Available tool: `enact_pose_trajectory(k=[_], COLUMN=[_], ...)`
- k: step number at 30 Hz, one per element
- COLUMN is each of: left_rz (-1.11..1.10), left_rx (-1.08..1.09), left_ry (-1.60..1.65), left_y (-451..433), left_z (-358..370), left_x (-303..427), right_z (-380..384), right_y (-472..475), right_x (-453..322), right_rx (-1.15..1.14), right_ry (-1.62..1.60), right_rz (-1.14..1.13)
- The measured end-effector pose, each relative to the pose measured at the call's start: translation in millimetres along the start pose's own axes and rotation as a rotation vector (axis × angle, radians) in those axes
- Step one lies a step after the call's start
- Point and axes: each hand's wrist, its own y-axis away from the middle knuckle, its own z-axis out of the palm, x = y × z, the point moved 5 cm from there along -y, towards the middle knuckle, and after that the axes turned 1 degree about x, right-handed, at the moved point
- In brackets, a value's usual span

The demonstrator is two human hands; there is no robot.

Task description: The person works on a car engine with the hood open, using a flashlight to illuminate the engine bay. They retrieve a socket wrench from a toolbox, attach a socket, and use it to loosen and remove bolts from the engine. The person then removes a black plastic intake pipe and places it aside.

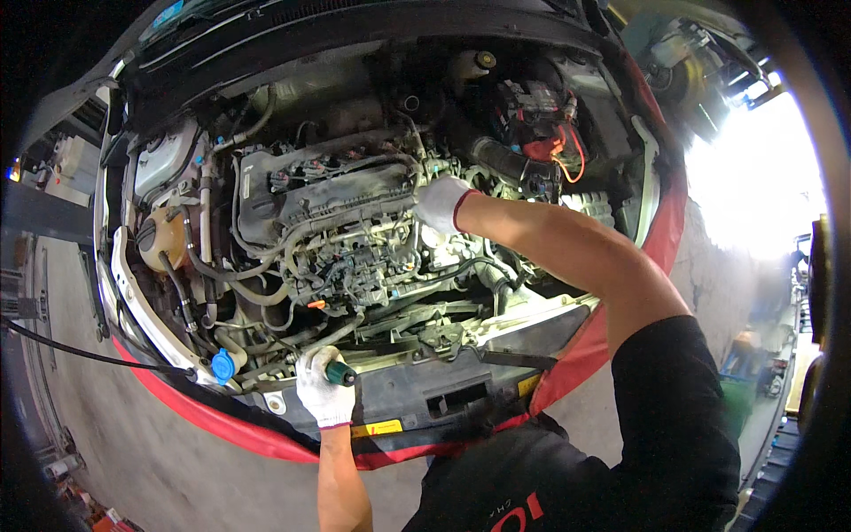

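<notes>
My left hand [324, 392], in a white knit glove, grips a tool with a dark green handle [340, 374] at the front edge of a car's engine bay. The handle's butt faces up; the tool's far end is hard to make out. My right hand [440, 203], gloved alike, reaches to the right end of the engine, beside the black engine cover [332, 189]. Its fingertips are hidden, so whether it holds anything does not show. Wiring and hoses [359, 272] run below the cover.
On the left are a coolant reservoir [163, 239] and a blue washer-fluid cap [223, 366]. A battery [532, 110] with red cables sits at the back right. Red fender covers [585, 356] drape the front edge. A black prop rod [86, 352] crosses the left side.
</notes>
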Motion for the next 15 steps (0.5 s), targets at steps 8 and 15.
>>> enact_pose_trajectory(k=[8, 15], left_rz=[0.037, 0.030], left_rx=[0.014, -0.004], left_ry=[-0.004, 0.017], left_y=[0.7, -4.2], left_z=[4.2, 6.8], left_x=[1.0, 9.3], right_z=[16.2, 51.2], right_y=[-8.9, -31.7], right_x=[22.2, 54.2], right_rx=[-0.083, -0.142], right_ry=[-0.284, -0.107], right_rz=[0.120, 0.101])
